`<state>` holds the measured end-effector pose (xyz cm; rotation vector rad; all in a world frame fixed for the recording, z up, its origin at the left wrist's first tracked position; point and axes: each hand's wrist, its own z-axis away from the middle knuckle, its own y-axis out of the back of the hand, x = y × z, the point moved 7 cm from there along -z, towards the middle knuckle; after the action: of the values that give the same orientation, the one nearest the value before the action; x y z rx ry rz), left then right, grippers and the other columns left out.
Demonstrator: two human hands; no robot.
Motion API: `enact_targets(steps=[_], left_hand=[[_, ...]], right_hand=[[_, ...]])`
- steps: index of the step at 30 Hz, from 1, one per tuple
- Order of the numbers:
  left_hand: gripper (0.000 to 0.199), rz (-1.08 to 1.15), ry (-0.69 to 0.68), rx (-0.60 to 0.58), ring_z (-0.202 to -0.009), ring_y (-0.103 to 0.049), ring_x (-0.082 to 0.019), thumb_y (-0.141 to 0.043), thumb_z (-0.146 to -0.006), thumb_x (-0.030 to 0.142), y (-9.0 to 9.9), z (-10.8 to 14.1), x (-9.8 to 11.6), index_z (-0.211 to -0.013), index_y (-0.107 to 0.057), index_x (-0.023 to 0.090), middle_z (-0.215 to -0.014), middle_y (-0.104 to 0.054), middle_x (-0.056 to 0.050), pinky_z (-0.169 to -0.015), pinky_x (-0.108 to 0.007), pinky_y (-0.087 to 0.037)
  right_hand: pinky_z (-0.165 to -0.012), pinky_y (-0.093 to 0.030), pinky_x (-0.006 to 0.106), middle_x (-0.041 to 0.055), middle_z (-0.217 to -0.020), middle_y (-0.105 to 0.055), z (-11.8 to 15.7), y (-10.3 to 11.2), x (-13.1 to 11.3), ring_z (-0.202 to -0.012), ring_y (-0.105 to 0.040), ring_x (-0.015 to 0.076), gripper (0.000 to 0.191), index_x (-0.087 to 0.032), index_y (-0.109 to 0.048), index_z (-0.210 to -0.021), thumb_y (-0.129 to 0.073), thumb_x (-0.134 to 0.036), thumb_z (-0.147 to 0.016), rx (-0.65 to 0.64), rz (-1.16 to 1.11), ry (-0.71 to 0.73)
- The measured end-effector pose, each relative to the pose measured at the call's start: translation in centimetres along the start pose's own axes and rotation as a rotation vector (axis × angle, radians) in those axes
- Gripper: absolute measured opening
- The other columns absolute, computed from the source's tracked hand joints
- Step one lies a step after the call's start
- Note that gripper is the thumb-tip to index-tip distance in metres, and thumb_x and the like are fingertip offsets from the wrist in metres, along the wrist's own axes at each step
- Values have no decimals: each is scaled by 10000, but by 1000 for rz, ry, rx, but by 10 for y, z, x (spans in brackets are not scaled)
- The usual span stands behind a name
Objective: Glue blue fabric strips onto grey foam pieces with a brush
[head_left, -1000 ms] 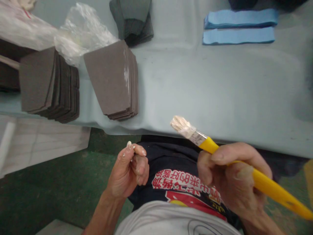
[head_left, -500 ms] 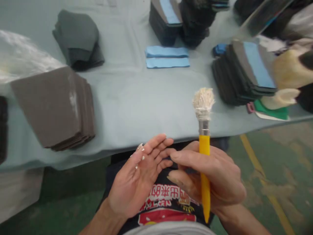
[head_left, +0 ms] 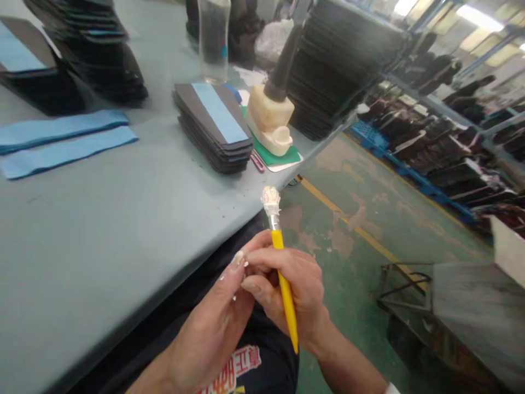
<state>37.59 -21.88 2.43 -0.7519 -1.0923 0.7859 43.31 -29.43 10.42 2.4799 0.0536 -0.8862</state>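
Note:
My right hand (head_left: 293, 279) is closed round the yellow handle of a brush (head_left: 278, 239), whose pale, frayed bristles point up and away from me. Its thumb and index finger also reach to the fingertips of my left hand (head_left: 217, 317). That left hand is cupped and open, with several small white flakes stuck on its thumb and side; its other fingers are partly hidden behind my right hand. Beyond the brush, on the blue-grey table (head_left: 164, 219), stands a stack of dark pieces with a light blue strip (head_left: 217, 112) on top.
A cream bottle (head_left: 268, 112) sits on a green pad (head_left: 283, 156) near the table's right edge. Blue strips (head_left: 65, 145) and dark stacks (head_left: 102, 60) lie at left. A clear container (head_left: 214, 41) stands behind. At lower right is a metal-framed cart (head_left: 471, 301).
The view has swung to the right, showing more of the floor and racks. My hands have come together, the right fingers now touching the left ones; the brush is still held.

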Motion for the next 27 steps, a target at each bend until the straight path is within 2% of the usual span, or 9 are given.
enact_targets(steps=[3, 7, 10, 14, 18, 22, 27], left_hand=[[522, -136, -11, 79, -1587, -457, -280, -735, -954, 635, 0, -15, -4, -1405, -733, 372, -1569, -656, 5, -1347, -400, -362], [509, -226, -35, 148, -1577, -475, -267, -806, -911, 602, 1, -35, -9, -1377, -741, 406, -1544, -677, 21, -1334, -385, -373], [527, -189, 15, 214, -1552, -504, -283, -833, -875, 620, -1, -52, -15, -1337, -766, 376, -1462, -730, 0, -1315, -405, -403], [568, -85, 145, 183, -1519, -533, -313, -790, -871, 690, -15, -72, -22, -1292, -797, 309, -1404, -760, -42, -1314, -443, -405], [611, -68, 228, 182, -1500, -550, -318, -834, -795, 745, -19, -83, -32, -1237, -822, 322, -1393, -769, -33, -1318, -445, -393], [650, -60, 266, 219, -1605, -426, -299, -874, -745, 750, -16, -88, -43, -1236, -821, 329, -1454, -739, -17, -1325, -394, -378], [692, -9, 334, 241, -1696, -227, -283, -940, -682, 715, -20, -91, -52, -1209, -824, 283, -1514, -701, -24, -1396, -394, -192]], right_hand=[[-641, -601, 211, -31, -760, -790, 6, 11, 18, -591, -708, 98, 199, -222, -687, -947, -637, -340, -1099, 30, 9, -115], [-596, -566, 203, -41, -691, -732, 12, 22, 38, -551, -667, 86, 243, -218, -664, -894, -593, -294, -1113, 51, 73, -173], [-596, -557, 200, -42, -732, -733, 18, 33, 52, -550, -658, 79, 206, -224, -633, -929, -561, -261, -1118, 98, 120, -229], [-567, -557, 200, -49, -789, -741, 31, 49, 74, -531, -642, 75, 114, -239, -632, -1000, -579, -231, -1100, 192, 101, -394], [-627, -592, 184, -47, -821, -797, 31, 45, 77, -574, -697, 72, 68, -225, -658, -1028, -628, -174, -1061, 90, 46, -323], [-647, -603, 193, -24, -843, -835, 31, 47, 83, -606, -743, 83, 105, -211, -672, -1010, -606, -172, -1081, 110, 81, -330], [-665, -615, 237, 3, -827, -838, 31, 50, 82, -677, -793, 127, 170, -202, -703, -1017, -577, -250, -1122, 131, 172, -232]])
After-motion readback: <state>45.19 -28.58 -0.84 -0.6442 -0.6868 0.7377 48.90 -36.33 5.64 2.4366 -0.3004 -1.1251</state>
